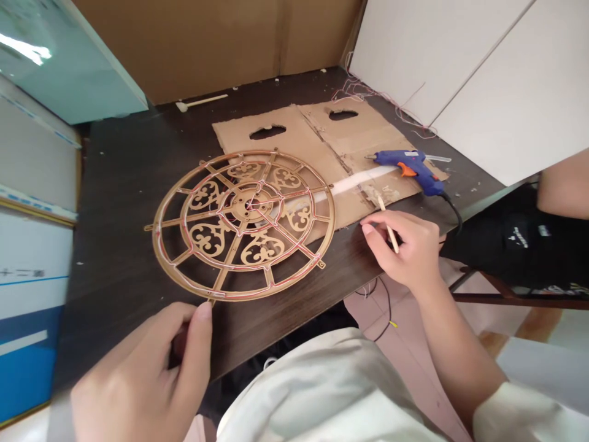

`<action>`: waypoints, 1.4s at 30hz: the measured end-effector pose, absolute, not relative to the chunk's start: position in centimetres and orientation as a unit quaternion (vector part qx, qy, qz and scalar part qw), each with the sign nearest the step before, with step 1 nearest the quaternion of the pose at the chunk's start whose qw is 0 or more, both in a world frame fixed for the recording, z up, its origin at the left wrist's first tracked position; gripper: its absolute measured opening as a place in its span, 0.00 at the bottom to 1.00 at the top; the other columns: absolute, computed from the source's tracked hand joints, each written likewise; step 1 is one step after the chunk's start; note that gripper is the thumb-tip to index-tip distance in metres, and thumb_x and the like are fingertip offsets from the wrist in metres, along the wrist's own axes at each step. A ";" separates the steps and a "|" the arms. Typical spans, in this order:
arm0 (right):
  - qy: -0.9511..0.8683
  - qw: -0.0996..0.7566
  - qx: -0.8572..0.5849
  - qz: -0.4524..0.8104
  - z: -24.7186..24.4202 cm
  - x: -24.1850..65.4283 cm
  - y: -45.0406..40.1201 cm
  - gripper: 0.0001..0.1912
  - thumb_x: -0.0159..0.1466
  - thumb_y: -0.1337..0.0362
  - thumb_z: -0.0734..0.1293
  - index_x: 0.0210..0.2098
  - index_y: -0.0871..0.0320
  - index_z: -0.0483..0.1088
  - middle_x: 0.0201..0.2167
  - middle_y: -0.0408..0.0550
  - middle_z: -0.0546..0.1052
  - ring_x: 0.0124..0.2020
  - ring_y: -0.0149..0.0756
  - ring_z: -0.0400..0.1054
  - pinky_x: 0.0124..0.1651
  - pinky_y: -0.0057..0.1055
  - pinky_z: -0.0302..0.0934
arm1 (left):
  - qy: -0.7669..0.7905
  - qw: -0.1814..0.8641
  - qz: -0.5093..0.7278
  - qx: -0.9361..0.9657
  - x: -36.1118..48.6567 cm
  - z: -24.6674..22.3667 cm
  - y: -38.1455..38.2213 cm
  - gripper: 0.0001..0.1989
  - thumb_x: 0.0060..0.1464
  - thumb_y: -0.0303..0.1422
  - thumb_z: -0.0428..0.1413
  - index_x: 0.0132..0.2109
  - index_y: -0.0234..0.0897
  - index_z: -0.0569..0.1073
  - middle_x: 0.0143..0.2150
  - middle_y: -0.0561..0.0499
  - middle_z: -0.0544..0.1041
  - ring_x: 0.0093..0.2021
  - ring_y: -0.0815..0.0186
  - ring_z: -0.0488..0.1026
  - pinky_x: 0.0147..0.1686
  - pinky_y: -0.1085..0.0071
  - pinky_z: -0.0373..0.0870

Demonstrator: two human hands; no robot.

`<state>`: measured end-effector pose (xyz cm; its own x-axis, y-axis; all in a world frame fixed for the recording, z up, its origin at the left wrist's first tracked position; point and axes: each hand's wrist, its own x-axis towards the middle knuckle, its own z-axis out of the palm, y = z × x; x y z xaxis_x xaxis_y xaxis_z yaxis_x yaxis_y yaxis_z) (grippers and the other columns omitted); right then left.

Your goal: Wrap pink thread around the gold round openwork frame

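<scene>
A round, gold-brown openwork frame (262, 250) with spokes and scroll ornaments lies in the middle of the dark table, partly over a cardboard sheet (368, 135). Red and white wires run along its rings and spokes. At the near rim, my left hand (147, 362) pinches a small tab of the frame between thumb and forefinger. My right hand (409, 245), by the table's front edge, grips a thin wooden stick (391, 236) pointing up and away, its far tip over the cardboard. A blue glue gun (409, 164) with an orange trigger lies just beyond this hand.
Another wooden stick (202, 102) with a pale lump on its end lies at the back. Loose thin wires (400, 110) trail along the white panel (460, 73) at right. A brown board (207, 43) closes off the rear, and boxes (32, 245) stand at left.
</scene>
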<state>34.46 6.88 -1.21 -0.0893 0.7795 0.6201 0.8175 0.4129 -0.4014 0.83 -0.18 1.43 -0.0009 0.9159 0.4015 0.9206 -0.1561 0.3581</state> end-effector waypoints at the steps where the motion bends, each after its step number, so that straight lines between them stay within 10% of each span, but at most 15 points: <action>1: -0.738 0.402 -0.541 -0.025 -1.2 34.4 6.9 0.06 0.67 0.66 0.68 0.34 0.59 0.76 0.25 0.40 0.74 0.26 0.27 0.67 0.33 0.26 0.60 | -0.631 0.015 -0.277 -0.724 0.8 1.6 -0.1 0.22 0.70 0.42 0.52 0.28 0.36 0.66 0.21 0.57 0.62 0.22 0.72 0.58 0.26 0.70 0.51; 42: -0.752 0.399 -0.515 -0.103 -1.5 34.3 6.9 0.06 0.67 0.66 0.68 0.34 0.60 0.76 0.27 0.40 0.77 0.25 0.29 0.71 0.33 0.25 0.62 | -0.626 0.007 -0.244 -0.741 1.0 1.8 -0.6 0.17 0.72 0.31 0.49 0.30 0.37 0.63 0.24 0.57 0.60 0.25 0.69 0.58 0.28 0.68 0.53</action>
